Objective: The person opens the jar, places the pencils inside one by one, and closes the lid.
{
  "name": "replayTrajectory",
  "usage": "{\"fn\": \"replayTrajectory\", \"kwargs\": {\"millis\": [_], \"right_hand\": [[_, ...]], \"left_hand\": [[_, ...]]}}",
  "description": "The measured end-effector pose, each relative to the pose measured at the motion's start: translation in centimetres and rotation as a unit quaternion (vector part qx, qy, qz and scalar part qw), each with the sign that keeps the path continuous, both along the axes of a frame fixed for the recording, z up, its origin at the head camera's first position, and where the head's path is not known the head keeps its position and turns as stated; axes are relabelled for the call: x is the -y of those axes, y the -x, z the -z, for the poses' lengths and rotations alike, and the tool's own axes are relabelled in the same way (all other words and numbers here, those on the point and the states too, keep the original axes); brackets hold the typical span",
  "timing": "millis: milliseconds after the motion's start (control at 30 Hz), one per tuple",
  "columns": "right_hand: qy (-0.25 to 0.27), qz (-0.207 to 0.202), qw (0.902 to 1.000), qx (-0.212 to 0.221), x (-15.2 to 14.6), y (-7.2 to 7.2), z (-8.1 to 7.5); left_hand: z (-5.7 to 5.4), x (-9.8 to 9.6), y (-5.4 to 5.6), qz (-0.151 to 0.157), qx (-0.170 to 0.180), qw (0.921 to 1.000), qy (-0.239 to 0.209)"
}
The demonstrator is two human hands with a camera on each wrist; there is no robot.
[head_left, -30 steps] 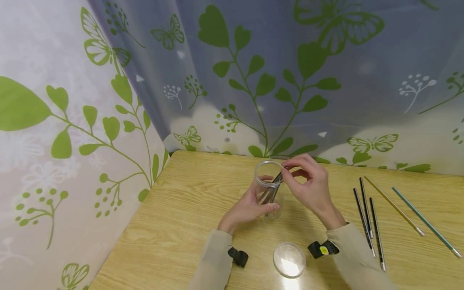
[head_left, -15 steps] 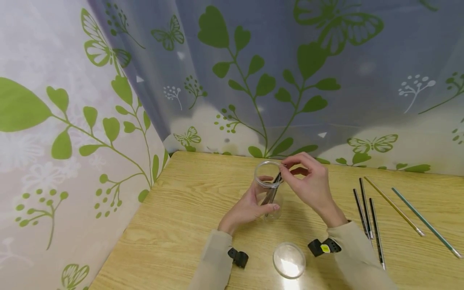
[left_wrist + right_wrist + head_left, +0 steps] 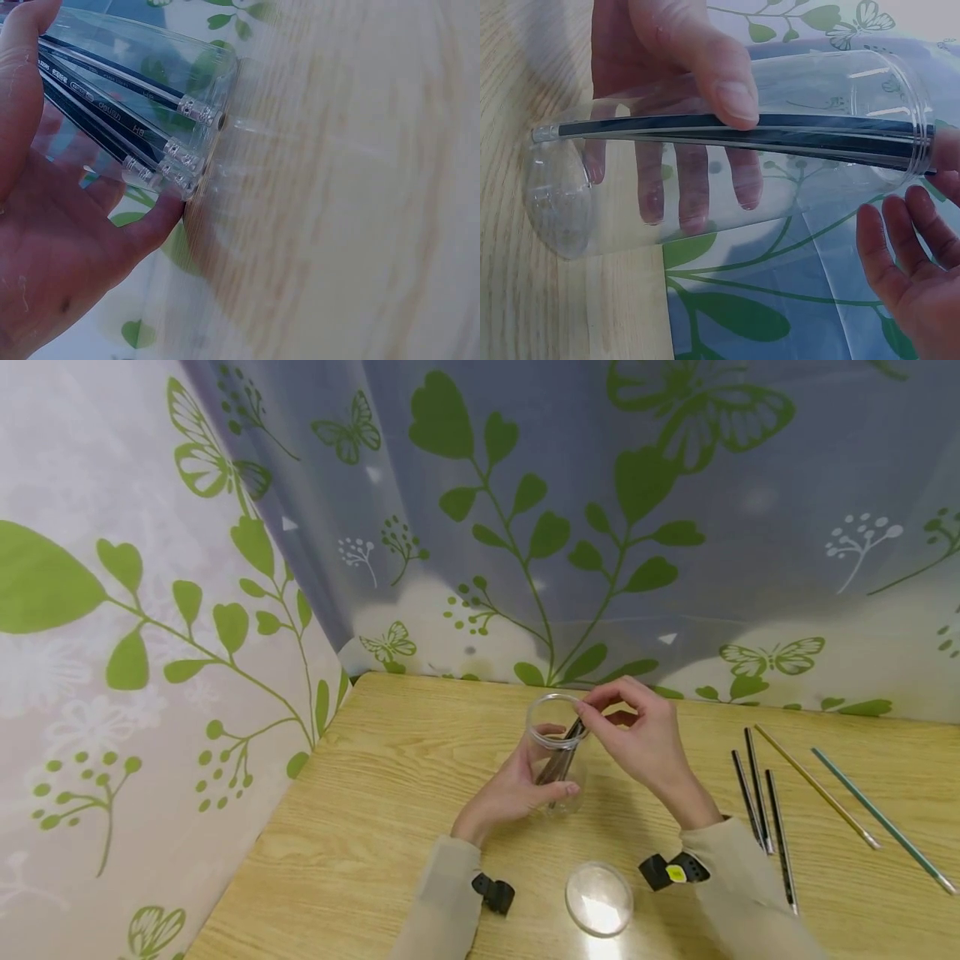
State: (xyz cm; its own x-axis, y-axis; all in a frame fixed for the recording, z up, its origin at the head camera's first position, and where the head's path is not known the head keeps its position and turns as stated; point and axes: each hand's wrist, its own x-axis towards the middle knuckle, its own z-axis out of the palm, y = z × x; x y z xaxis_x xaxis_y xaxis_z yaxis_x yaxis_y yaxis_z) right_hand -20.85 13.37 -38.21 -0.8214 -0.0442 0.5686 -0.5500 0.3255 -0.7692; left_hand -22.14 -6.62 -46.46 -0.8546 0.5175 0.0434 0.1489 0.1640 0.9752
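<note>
Over the far part of the table (image 3: 360, 827), the left hand (image 3: 517, 785) curled round a clear jar (image 3: 802, 184); the right hand (image 3: 637, 727) pinched dark pencils (image 3: 802, 140) at its rim (erasers (image 3: 220, 121) down inside).

Yellowish wood grain runs over the worktop (image 3: 360, 827); taking its far edge in the head view as twelve, a round clear lid (image 3: 596, 891) lies flat at six o'clock, a bright glare across it and the wood just below. Toward three o'clock, three black pencils (image 3: 757, 789) lie close together, pointing roughly from eleven to five, their near ends partly hidden. Farther toward three, a yellow pencil (image 3: 818, 787) and a teal pencil (image 3: 882, 820) lie apart, nearly parallel, silvery ends toward four or five. Whether the clear jar (image 3: 802, 180) touches the worktop cannot be told.
</note>
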Motion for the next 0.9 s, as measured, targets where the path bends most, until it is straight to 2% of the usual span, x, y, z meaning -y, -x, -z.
{"fn": "replayTrajectory", "kwargs": {"millis": [467,700,900], "right_hand": [[0.017,-0.004,0.9995,0.024,0.25,-0.16,-0.02],[0.033,-0.004,0.9987,0.038,0.29,-0.19,0.19],[0.051,-0.027,0.9964,0.062,0.01,-0.04,0.31]], "left_hand": [[0.22,0.02,0.12,0.000,-0.002,1.0000,0.008],[0.23,0.04,0.09,0.005,-0.001,1.0000,-0.003],[0.14,-0.01,0.09,0.006,0.005,0.9999,-0.007]]}}
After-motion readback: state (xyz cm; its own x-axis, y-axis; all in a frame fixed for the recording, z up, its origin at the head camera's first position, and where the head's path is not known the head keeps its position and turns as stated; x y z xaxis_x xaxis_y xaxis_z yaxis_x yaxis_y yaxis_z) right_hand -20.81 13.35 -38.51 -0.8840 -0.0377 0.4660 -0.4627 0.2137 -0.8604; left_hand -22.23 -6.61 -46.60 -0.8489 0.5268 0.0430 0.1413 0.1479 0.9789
